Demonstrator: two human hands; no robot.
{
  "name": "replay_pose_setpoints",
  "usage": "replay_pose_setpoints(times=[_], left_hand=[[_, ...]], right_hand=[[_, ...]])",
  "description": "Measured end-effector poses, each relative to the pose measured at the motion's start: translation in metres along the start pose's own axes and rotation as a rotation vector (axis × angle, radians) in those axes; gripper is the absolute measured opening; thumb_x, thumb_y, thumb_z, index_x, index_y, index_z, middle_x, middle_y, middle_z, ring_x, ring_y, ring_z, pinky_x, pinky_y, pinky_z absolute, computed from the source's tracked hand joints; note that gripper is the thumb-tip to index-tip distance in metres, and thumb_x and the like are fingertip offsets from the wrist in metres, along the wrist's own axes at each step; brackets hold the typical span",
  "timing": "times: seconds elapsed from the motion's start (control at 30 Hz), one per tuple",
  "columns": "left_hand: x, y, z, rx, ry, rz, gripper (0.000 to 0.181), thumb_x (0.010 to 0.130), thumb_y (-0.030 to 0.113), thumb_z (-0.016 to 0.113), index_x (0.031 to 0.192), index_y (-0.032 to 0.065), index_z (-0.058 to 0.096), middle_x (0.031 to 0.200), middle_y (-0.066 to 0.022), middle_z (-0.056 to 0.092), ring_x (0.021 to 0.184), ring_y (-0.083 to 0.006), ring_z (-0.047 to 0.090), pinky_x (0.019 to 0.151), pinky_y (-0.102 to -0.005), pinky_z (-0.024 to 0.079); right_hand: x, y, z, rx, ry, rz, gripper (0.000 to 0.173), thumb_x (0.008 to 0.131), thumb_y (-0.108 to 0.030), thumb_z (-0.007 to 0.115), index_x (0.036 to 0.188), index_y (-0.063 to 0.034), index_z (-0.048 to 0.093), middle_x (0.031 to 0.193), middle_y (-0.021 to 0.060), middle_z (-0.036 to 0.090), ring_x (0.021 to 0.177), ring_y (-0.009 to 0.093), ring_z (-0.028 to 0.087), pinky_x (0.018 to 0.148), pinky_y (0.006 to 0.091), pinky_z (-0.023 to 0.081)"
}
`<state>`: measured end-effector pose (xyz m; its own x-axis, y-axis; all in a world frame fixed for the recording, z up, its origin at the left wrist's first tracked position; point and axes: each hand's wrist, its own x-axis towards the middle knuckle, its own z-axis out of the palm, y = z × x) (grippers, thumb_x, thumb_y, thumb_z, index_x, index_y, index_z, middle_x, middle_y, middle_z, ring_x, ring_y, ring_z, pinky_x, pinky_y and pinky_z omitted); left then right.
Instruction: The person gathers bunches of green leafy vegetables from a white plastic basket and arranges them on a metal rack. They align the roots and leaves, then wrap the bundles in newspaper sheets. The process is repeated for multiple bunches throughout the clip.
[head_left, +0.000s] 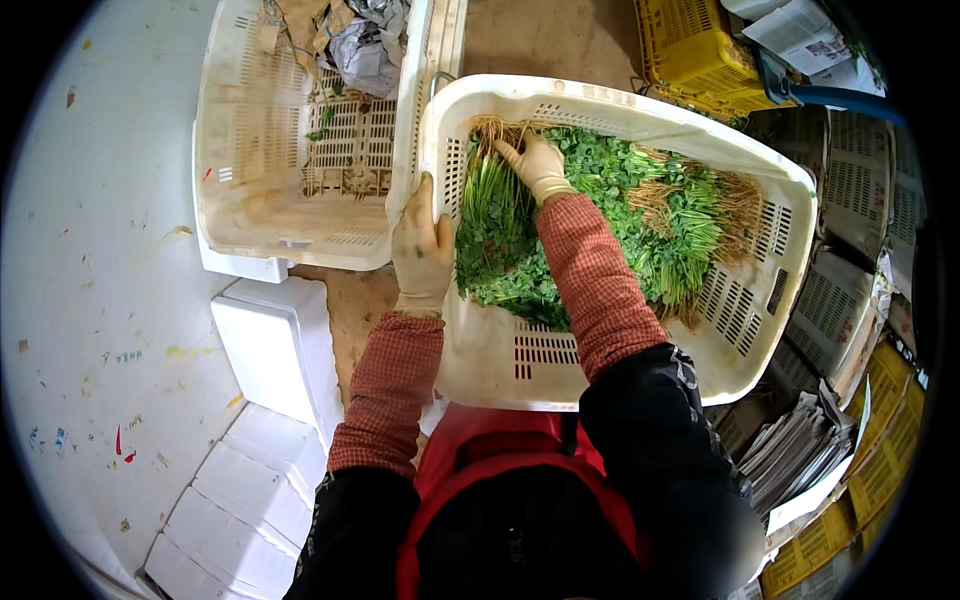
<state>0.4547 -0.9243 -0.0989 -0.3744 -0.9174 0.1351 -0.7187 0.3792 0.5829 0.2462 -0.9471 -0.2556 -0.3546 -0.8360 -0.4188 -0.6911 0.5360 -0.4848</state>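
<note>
A white plastic crate (622, 91) stands before me, with leafy green herb bunches (600, 169) lying along its bottom, their roots pale brown. My right hand (538, 161), in a cream glove, reaches inside and touches the roots of a herb bunch (484, 187) at the crate's left end; its fingertips are partly hidden among the roots, so a firm grip cannot be made out. My left hand (422, 244), in a stained cream glove, rests against the crate's left rim, with fingers pointing up along it and the thumb over the edge. More bunches lie at the right end, roots outward.
Left of my crate is another white crate (300, 251) holding crumpled paper and plastic (367, 52). White foam boxes (262, 360) line the wall at lower left. A yellow crate (694, 52) is at the upper right, and stacked newspapers (799, 450) lie at lower right.
</note>
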Motion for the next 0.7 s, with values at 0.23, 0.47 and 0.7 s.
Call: replay_pose_setpoints(times=[0.23, 0.47, 0.7], left_hand=[[0.001, 0.001, 0.002, 0.028, -0.046, -0.037, 0.056, 0.082, 0.000, 0.056, 0.135, -0.0014, 0.038, 0.120, -0.0234, 0.053, 0.107, -0.0386, 0.053, 0.092, -0.0403, 0.043], [-0.001, -0.004, 0.008, 0.045, -0.011, 0.032, 0.057, 0.079, 0.002, 0.057, 0.133, -0.0025, 0.039, 0.118, -0.0244, 0.053, 0.099, -0.0396, 0.056, 0.083, -0.0413, 0.047], [-0.001, -0.003, 0.004, 0.109, -0.028, 0.033, 0.056, 0.082, 0.006, 0.056, 0.135, -0.0015, 0.038, 0.118, -0.0241, 0.053, 0.102, -0.0380, 0.056, 0.086, -0.0406, 0.047]], right_hand=[[-0.004, -0.051, 0.004, -0.158, -0.085, 0.148, 0.086, 0.071, -0.069, 0.058, 0.124, -0.0008, 0.054, 0.126, 0.0162, 0.053, 0.119, 0.028, 0.047, 0.095, 0.0422, 0.038], [0.011, -0.064, 0.022, -0.239, -0.003, 0.277, 0.072, 0.069, -0.058, 0.064, 0.114, -0.0008, 0.061, 0.117, 0.0154, 0.060, 0.109, 0.029, 0.054, 0.090, 0.0408, 0.041], [0.017, -0.052, 0.015, -0.061, 0.019, 0.282, 0.048, 0.071, -0.045, 0.065, 0.100, -0.0066, 0.070, 0.096, 0.0147, 0.068, 0.094, 0.031, 0.062, 0.086, 0.0396, 0.046]])
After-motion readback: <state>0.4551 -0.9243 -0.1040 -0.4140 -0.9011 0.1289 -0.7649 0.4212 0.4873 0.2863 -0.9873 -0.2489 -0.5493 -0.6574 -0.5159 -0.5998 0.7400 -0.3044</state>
